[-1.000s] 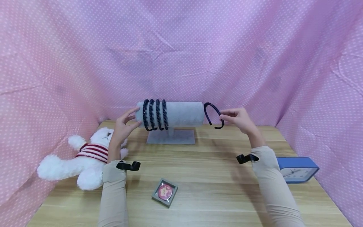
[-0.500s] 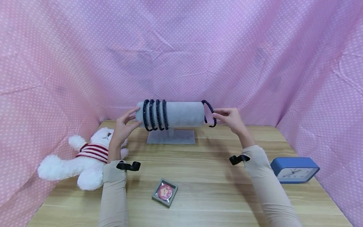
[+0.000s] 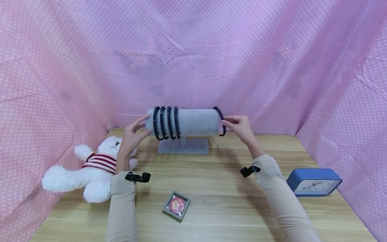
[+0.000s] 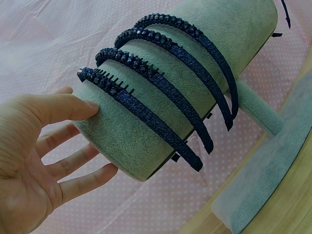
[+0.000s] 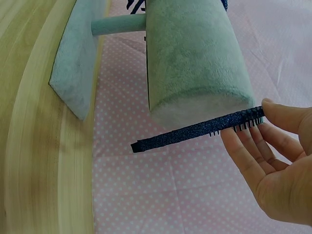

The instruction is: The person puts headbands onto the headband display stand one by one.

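Observation:
A grey plush headband stand (image 3: pixel 198 121) holds a horizontal cylinder on a post and flat base. Several dark blue beaded headbands (image 4: pixel 161 100) with comb teeth sit around its left half. My left hand (image 3: pixel 131 136) holds the cylinder's left end, thumb on its front side and fingers spread over the end. With thumb and fingers my right hand (image 3: pixel 240 127) pinches another dark headband (image 5: pixel 195 130) by its beaded, toothed part. That headband is at the cylinder's right end, just off the end face in the right wrist view, one tip pointing away from the hand.
A white plush bear (image 3: pixel 98 168) in a striped top lies by the left forearm. A small grey frame (image 3: pixel 176 205) with a pink disc lies near the front. The blue clock (image 3: pixel 315 181) stands right, beside the right sleeve. Pink dotted cloth (image 3: pixel 193 53) encloses the wooden table (image 3: pixel 211 188).
My right hand has moved left, bringing its headband from beside the cylinder up to the right end. The left hand stays at the left end.

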The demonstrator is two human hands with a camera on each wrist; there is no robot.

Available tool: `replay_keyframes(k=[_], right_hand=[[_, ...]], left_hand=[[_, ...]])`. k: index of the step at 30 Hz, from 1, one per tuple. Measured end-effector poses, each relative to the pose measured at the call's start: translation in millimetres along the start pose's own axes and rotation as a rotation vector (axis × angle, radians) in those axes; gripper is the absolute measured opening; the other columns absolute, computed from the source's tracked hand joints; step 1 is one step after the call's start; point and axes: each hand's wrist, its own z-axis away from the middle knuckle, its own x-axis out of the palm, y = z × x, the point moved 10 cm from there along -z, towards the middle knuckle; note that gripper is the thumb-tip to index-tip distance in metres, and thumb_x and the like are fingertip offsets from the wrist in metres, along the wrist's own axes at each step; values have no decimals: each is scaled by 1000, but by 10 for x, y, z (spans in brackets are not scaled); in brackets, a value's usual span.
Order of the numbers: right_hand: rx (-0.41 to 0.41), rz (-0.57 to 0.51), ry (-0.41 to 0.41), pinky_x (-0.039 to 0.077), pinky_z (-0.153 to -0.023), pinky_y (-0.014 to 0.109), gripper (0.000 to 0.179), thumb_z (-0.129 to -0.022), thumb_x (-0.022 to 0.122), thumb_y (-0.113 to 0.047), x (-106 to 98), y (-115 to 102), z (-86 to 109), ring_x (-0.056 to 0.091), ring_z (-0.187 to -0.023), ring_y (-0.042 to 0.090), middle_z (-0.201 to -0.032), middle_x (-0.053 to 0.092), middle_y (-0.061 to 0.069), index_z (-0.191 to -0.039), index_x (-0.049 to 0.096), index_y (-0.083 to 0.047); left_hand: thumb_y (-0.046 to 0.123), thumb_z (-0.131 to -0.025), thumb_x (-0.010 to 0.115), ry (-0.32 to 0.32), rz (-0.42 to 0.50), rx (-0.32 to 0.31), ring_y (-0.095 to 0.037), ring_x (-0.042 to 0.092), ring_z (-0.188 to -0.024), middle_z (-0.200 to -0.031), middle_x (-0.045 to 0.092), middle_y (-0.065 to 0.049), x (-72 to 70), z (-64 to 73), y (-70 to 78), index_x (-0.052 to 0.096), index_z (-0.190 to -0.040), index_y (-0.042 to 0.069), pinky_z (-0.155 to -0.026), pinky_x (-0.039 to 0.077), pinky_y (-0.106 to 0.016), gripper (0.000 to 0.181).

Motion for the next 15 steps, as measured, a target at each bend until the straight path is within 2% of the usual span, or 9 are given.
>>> replay_keyframes(k=[3,6,8,11,15], right_hand=[[-1,0,4,65,-75,35,33,-93,73,-7,31,-5,-9,69,-78,3,-88,72,-7,-119,69,13],[0,12,-4,64,-78,40,33,-94,74,-9,66,-9,-16,70,-78,4,-94,74,3,-119,69,12],[3,23,-8,65,-78,40,33,-94,74,-10,82,-12,-16,69,-78,5,-99,74,13,-119,70,11],[9,35,-15,65,-74,32,34,-94,74,-11,100,-12,-21,70,-79,5,-108,71,27,-120,69,11],[6,51,-23,65,-74,31,34,-93,74,-11,118,-26,-32,70,-79,4,-113,70,33,-118,70,11]], left_hand=[[-3,-93,70,1,0,-4,-31,54,-129,-156,47,-17,-1,1,-3,54,-147,5,-88,54,-11,57],[-3,-93,70,2,-2,-9,-36,52,-132,-157,46,-17,-1,1,-5,54,-147,6,-88,54,-10,57],[-3,-93,69,2,0,-11,-38,51,-133,-157,46,-16,2,0,-6,54,-147,6,-88,54,-10,57],[-3,-93,69,3,1,-10,-39,51,-133,-157,46,-16,3,-2,-9,54,-147,6,-87,55,-10,57],[-4,-93,69,1,3,-4,-36,53,-131,-157,47,-16,2,-2,-8,54,-147,5,-87,55,-11,57]])
